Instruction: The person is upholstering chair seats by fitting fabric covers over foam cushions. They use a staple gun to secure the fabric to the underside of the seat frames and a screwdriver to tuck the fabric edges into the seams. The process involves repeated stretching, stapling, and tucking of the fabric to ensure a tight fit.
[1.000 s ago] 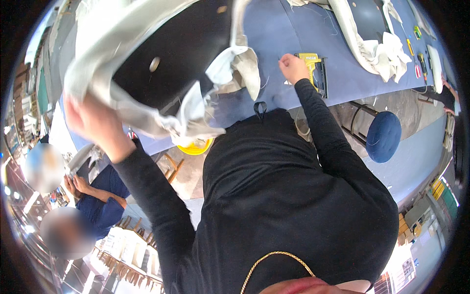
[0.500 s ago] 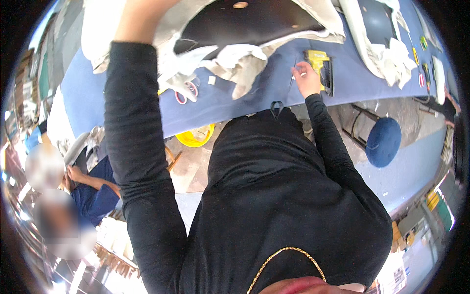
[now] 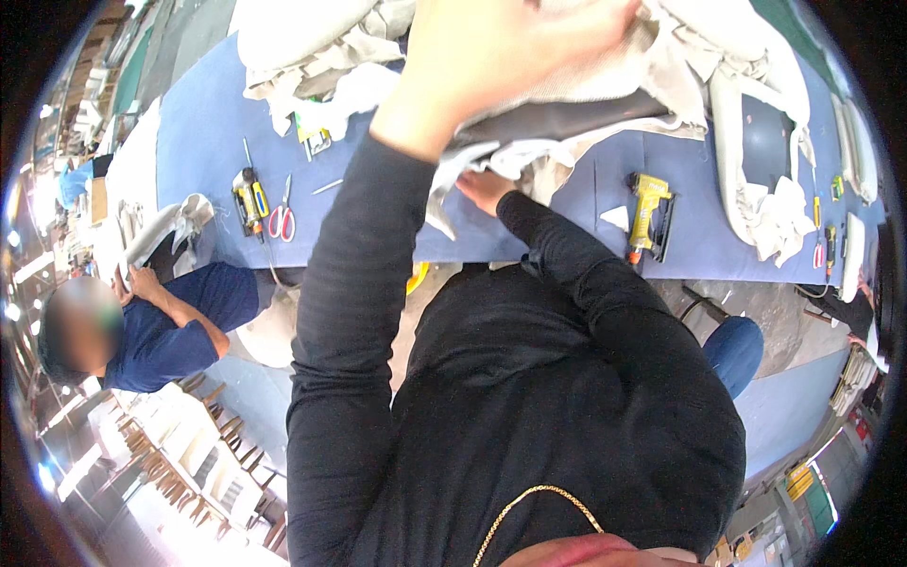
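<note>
A padded panel (image 3: 567,123) with a dark smooth underside and a loose beige fabric cover (image 3: 652,66) lies on the blue table. Across its top stretches my left hand (image 3: 510,57), very near the camera and cut off by the upper edge. Its fingers point right over the fabric, blurred, so their grip is unclear. Below it, my right hand (image 3: 485,191) is closed on the pale fabric flap (image 3: 515,156) at the panel's near edge; some fingertips are hidden there. A yellow staple gun (image 3: 649,215) lies to the right of this hand.
Red-handled scissors (image 3: 282,222) and another yellow-black tool (image 3: 250,201) lie at left on the blue table (image 3: 368,208). A second covered panel (image 3: 765,142) is at right. A blue stool (image 3: 734,354) stands below. At left, a person in navy (image 3: 179,326) works.
My right hand has gone left from beside the staple gun, where it pinched something thin, to the fabric flap. My left arm has swung right over the panel. The view has shifted.
</note>
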Demonstrator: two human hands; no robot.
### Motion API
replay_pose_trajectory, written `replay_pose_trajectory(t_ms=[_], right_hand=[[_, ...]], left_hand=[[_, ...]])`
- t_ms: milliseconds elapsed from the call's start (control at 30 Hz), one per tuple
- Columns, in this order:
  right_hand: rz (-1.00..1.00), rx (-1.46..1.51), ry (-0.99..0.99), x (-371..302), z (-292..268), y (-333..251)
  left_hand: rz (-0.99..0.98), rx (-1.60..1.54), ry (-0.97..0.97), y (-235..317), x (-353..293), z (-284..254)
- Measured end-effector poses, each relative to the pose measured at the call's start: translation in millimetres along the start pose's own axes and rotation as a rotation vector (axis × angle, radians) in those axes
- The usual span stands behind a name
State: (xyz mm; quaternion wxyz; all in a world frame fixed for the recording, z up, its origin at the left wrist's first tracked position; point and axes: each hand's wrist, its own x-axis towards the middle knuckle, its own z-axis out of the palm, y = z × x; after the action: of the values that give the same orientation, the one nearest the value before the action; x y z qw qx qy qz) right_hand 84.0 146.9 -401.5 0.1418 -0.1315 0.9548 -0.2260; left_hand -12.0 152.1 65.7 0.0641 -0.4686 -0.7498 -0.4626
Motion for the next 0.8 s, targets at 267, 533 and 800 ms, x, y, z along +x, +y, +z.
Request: replay_pose_trajectory(t_ms=[267, 533, 800], right_hand=[[-0.158, 1.353, 0.011, -148, -161, -28], [-0.156, 0.872, 0.462, -257, -424, -142], [0.225, 0.808, 0.607, -227, -442, -178]], left_hand=[[0.016, -0.026, 0.181, 0, -105, -14], [0.137, -0.021, 0.252, 27, -135, -11], [0.215, -0.064, 0.362, 34, -120, -2]])
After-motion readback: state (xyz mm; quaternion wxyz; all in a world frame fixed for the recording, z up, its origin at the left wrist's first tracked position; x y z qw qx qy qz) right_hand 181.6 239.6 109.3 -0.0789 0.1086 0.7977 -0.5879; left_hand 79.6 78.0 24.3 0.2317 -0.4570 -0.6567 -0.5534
